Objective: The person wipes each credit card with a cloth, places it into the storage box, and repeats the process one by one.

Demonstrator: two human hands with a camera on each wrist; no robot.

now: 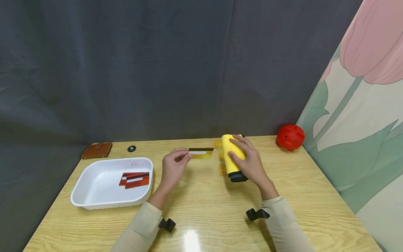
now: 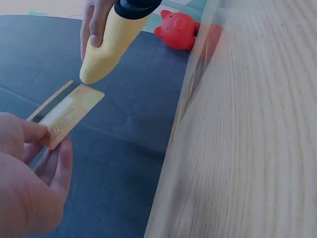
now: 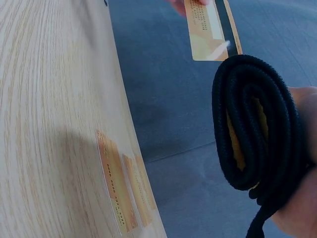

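Note:
My left hand (image 1: 174, 167) pinches a gold bank card (image 1: 200, 153) by its left end, between thumb and fingers. The card's black stripe and white strip face me. In my right hand (image 1: 250, 161) is a folded yellow cloth (image 1: 231, 150) with black edging; the right wrist view shows its rolled layers end on. In the left wrist view the cloth's yellow end (image 2: 101, 64) comes close to the card's far corner. Several more gold cards (image 1: 222, 170) lie on the table to the left of the cloth, which partly hides them in the head view.
A white plastic tray (image 1: 80, 197) stands at the left with red cards (image 1: 137, 181) inside. Behind it lie a brown leather wallet (image 1: 97, 151) and a black poker chip (image 1: 131, 148). A red piggy bank (image 1: 290, 137) sits at the back right. A dark curtain (image 1: 157, 70) hangs behind the table.

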